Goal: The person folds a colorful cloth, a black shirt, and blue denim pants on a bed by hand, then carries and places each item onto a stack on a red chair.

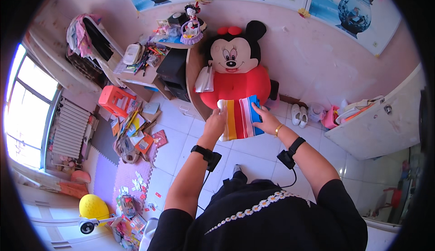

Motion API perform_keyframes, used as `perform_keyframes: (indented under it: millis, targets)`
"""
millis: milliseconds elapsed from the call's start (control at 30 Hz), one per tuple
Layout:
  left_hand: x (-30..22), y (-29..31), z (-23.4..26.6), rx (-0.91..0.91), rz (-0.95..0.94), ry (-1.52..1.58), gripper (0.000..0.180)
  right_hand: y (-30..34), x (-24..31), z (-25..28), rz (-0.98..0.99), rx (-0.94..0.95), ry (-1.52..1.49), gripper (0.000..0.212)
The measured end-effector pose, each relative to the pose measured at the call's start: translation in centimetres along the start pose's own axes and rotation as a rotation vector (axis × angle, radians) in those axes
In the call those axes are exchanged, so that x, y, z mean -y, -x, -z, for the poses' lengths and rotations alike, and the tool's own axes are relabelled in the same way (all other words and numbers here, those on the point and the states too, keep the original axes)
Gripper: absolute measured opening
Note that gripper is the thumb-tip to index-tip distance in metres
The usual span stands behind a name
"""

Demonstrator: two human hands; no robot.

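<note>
A folded striped cloth (240, 118), in yellow, red, pink, white and blue bands, hangs in front of me at about waist height. My left hand (215, 120) is closed on its left edge, where a white strip shows above and below the fingers. On the other side, my right hand (268, 120) grips the blue edge, thumb in front and the other fingers partly hidden behind. Just beyond the cloth sits a big red and black plush mouse chair (235, 85).
A cluttered desk (136, 76) stands at the left, with a red stool (115, 100) and piled books (136, 131) before it. Cards and packages litter the foam mats (131, 171). White shoes (299, 115) stand by the wall, near a door (385, 115) at the right.
</note>
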State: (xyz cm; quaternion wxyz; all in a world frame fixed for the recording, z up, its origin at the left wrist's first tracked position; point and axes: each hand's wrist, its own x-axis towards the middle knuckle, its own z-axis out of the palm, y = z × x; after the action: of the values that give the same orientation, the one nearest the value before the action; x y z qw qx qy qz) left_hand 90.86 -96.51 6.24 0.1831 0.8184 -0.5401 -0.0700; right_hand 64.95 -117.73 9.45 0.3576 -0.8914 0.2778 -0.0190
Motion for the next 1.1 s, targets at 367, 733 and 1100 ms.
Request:
perform_keyframes:
  millis: [367, 733, 1100]
  targets:
    - [5.0, -13.1, -0.3, 0.030, 0.030, -0.013, 0.066, -13.9, -5.3, 2.0, 0.017, 0.078, -0.151, 0.135]
    - [9.3, -23.2, -5.0, 0.157, 0.157, -0.035, 0.072, -27.5, -9.2, 3.6, -0.028, 0.231, -0.130, 0.136]
    - [11.3, -26.5, -12.7, 0.249, 0.243, 0.045, 0.074, -32.3, -15.8, -0.8, -0.121, 0.302, -0.139, 0.138]
